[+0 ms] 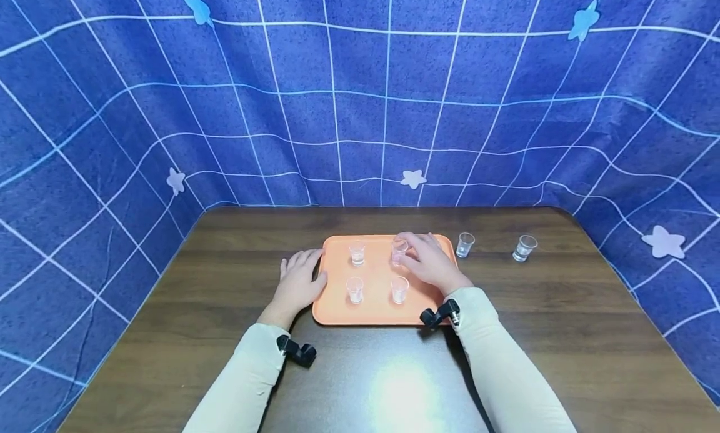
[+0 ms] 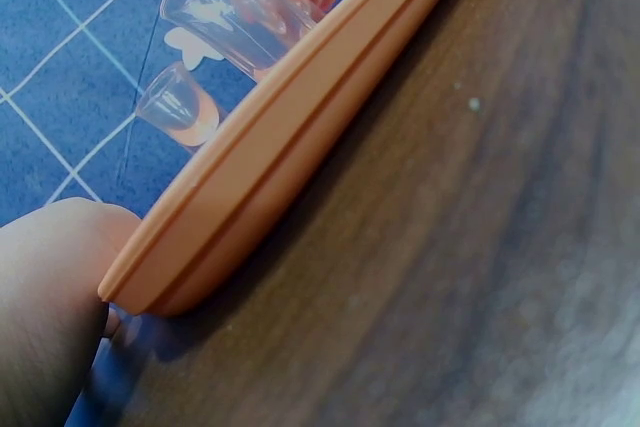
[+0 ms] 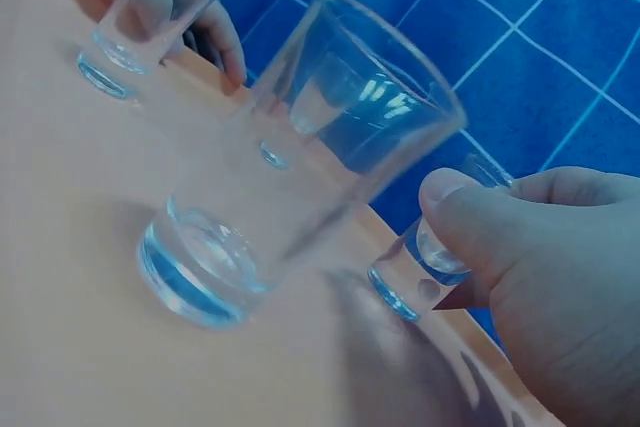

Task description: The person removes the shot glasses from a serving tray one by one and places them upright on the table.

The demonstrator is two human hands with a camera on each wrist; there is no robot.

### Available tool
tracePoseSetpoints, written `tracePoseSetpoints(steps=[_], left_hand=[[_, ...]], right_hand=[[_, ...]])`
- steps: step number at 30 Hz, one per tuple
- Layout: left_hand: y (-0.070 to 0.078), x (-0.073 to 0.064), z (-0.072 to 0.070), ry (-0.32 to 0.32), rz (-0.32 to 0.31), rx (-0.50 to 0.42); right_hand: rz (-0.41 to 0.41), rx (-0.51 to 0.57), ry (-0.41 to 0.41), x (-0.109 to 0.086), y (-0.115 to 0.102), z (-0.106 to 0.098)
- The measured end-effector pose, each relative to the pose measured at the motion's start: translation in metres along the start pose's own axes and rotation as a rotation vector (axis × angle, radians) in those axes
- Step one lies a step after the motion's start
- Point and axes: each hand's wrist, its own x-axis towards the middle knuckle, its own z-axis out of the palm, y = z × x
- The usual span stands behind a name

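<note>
My right hand pinches a small clear shot glass between thumb and fingers. That glass is at the back right of the orange tray, its base close over the tray surface. My left hand rests at the tray's left rim, fingers fairly straight and the thumb beside the edge. Three other shot glasses stand upright on the tray: one at the back left, one at the front left and one at the front right. The front right glass looms large in the right wrist view.
Two more shot glasses are on the brown wooden table, right of the tray: a nearer one and a farther one. A blue curtain with white lines and stars hangs behind the table. Each wrist wears a black camera mount.
</note>
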Motion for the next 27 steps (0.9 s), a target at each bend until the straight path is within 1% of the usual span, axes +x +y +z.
tracePoseSetpoints(steps=[7,10,18,23,27], left_hand=[[-0.002,0.000,0.001,-0.001,0.000,0.000],[-0.001,0.000,0.001,0.002,0.003,-0.008],[0.000,0.000,0.001,0.003,0.002,-0.008],[0.000,0.000,0.000,0.003,0.002,0.000],[0.001,0.000,-0.001,0.007,0.007,0.007]], right_hand=[[-0.047,-0.074,0.036,-0.011,0.005,-0.008],[-0.075,-0.089,0.059,-0.017,0.007,-0.012],[-0.115,-0.121,0.121,-0.032,0.014,-0.026],[-0.116,-0.153,0.172,-0.044,0.022,-0.039],[-0.108,-0.170,0.205,-0.053,0.033,-0.047]])
